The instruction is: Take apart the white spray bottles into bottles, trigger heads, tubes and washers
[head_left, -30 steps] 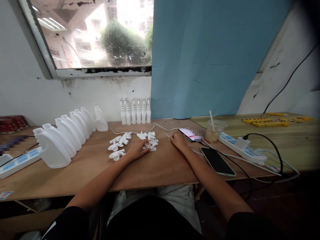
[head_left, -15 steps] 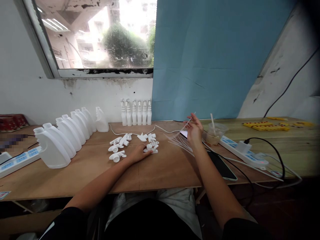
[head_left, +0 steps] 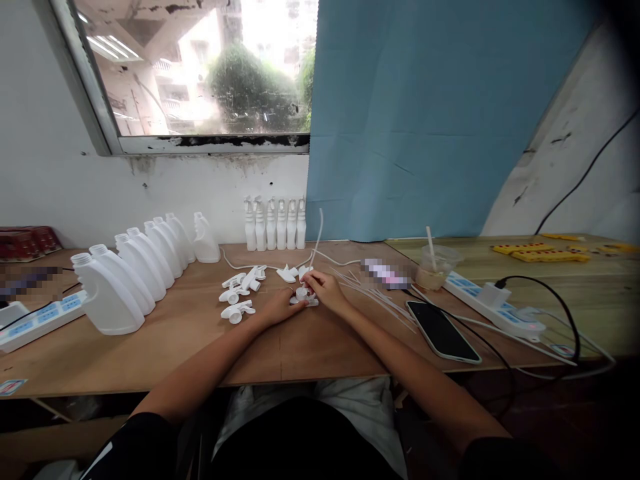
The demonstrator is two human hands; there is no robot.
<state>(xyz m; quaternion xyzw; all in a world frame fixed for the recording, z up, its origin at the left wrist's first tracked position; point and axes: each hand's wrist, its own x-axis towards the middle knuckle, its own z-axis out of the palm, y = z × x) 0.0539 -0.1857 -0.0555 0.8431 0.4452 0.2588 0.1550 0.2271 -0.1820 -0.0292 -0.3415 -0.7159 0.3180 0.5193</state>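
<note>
My left hand [head_left: 284,307] is closed on a white trigger spray head [head_left: 306,298] and keeps it on the table. Just above that spray head, my right hand [head_left: 323,288] pinches a thin clear plastic tube [head_left: 320,230], which stands up from the fingers. The tube's lower end is at the spray head's opening; whether it is inside cannot be made out. Several loose white spray heads [head_left: 237,311] lie to the left of my left hand, and another [head_left: 287,274] lies just behind it. More clear tubes [head_left: 377,295] are spread to the right of my right hand.
Large white bottles [head_left: 113,293] stand in a row at left. Several small spray bottles [head_left: 271,225] line the wall. At right are a phone [head_left: 443,331], a plastic cup [head_left: 434,268] with a straw, a power strip [head_left: 493,313] with cables, and yellow pieces [head_left: 550,256].
My right hand has come left from the tube pile, bringing one tube to the spray head. My left hand stays on the spray head.
</note>
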